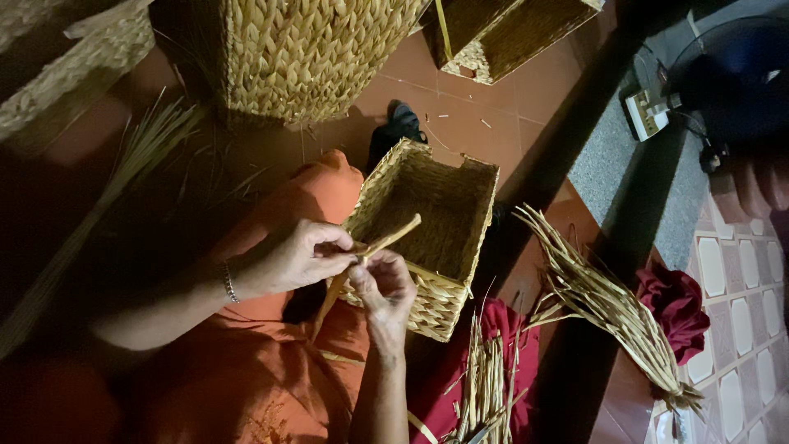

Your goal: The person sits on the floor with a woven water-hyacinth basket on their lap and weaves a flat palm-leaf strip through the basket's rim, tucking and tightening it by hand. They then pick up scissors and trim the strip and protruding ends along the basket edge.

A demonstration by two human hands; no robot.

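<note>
1. Left hand (306,256), with a bracelet (229,282) on its wrist, has its fingers pinched together on a long reed strip (371,250) at the near rim of a small woven basket (427,234).
2. Right hand (384,288) meets it just below, thumb and fingers closed on the same strip; the two hands touch.
3. One strip is being worked. It slants from the basket's opening down past the hands toward the orange cloth (271,370) over the person's lap.
4. Baskets counted: three. The small square one rests against the knee, open side toward the camera, with nothing inside that shows. A big round one (304,53) stands behind on the tiled floor (509,107). A third boxy one (509,33) lies at the top edge; its inside is too dark to read.
5. Loose reed bundles counted: three. One (612,308) lies to the right, one (485,386) on a dark red cloth (526,345), and one (123,173) fans out on the left.
</note>
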